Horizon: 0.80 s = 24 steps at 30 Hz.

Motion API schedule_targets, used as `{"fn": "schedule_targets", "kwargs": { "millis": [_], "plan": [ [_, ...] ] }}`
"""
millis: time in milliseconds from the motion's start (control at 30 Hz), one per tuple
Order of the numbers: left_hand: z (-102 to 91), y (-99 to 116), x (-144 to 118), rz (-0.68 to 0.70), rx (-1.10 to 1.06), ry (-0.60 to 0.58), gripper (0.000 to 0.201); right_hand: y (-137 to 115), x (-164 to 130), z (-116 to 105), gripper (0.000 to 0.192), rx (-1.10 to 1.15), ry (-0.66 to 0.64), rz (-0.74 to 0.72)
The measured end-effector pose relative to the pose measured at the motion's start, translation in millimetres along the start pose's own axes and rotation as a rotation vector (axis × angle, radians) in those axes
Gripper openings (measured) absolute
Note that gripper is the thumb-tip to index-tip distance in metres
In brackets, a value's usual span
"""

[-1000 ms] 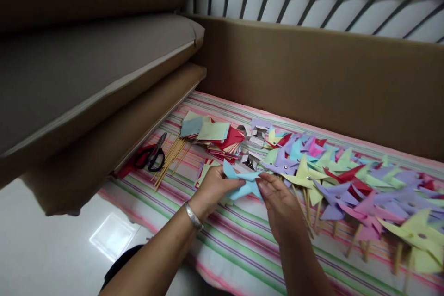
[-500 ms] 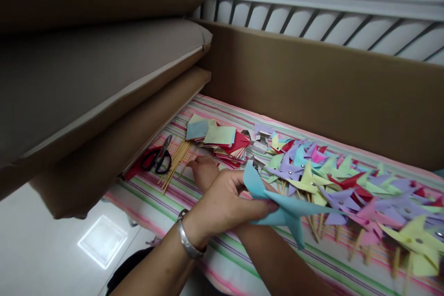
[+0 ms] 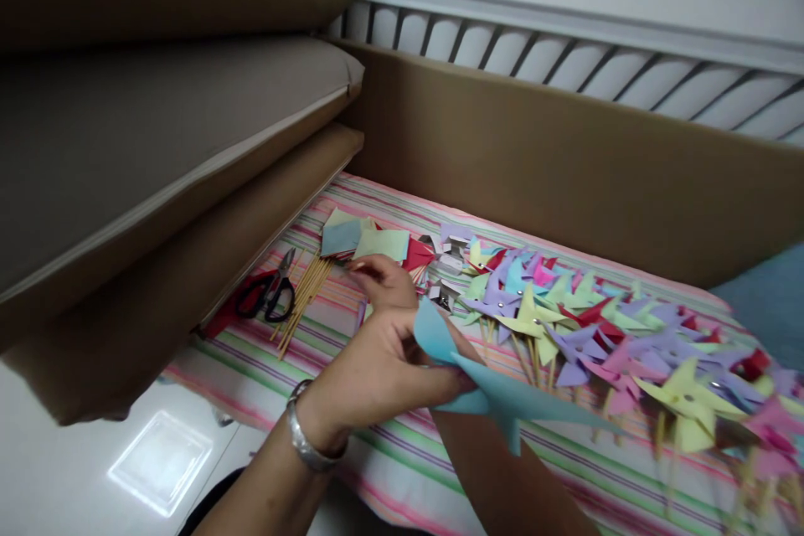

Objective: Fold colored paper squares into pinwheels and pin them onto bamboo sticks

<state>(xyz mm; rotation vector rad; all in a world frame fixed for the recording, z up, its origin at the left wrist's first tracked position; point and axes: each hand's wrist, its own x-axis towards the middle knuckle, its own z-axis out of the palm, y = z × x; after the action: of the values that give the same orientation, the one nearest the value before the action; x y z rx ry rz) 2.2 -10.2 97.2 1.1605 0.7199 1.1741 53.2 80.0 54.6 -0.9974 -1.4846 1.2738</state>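
Note:
My left hand (image 3: 393, 373), with a silver bracelet at the wrist, grips a light blue paper pinwheel (image 3: 502, 389) between thumb and fingers; its blades point to the right. Beneath that forearm my right arm crosses over to the left. My right hand (image 3: 384, 283) is partly covered by the left one, its fingers bent in a pinch near the paper stacks. Whatever lies between those fingertips is too small to make out. Thin wooden sticks (image 3: 306, 297) lie just left of it, and stacked coloured paper squares (image 3: 382, 244) lie behind it.
Black-handled scissors (image 3: 274, 289) rest left of the sticks. Small open boxes (image 3: 449, 272) stand behind my hands. Many finished pinwheels (image 3: 688, 402) in several colours spread to the right on the striped cloth (image 3: 402, 465). Stacked brown cushions (image 3: 188, 209) loom on the left; a brown panel (image 3: 533, 155) runs behind.
My right hand has drawn up from beside the sticks toward the paper squares, its fingers now more bent. The view has shifted rightward. My left hand still holds the blue pinwheel.

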Motion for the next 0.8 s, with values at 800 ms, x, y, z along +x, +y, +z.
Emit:
{"fn": "schedule_targets", "kwargs": {
  "millis": [800],
  "plan": [
    [22.8,-55,47,0.220,0.408,0.082,0.007,0,-76,-144,0.014,0.285,0.188,0.180]
  ]
}}
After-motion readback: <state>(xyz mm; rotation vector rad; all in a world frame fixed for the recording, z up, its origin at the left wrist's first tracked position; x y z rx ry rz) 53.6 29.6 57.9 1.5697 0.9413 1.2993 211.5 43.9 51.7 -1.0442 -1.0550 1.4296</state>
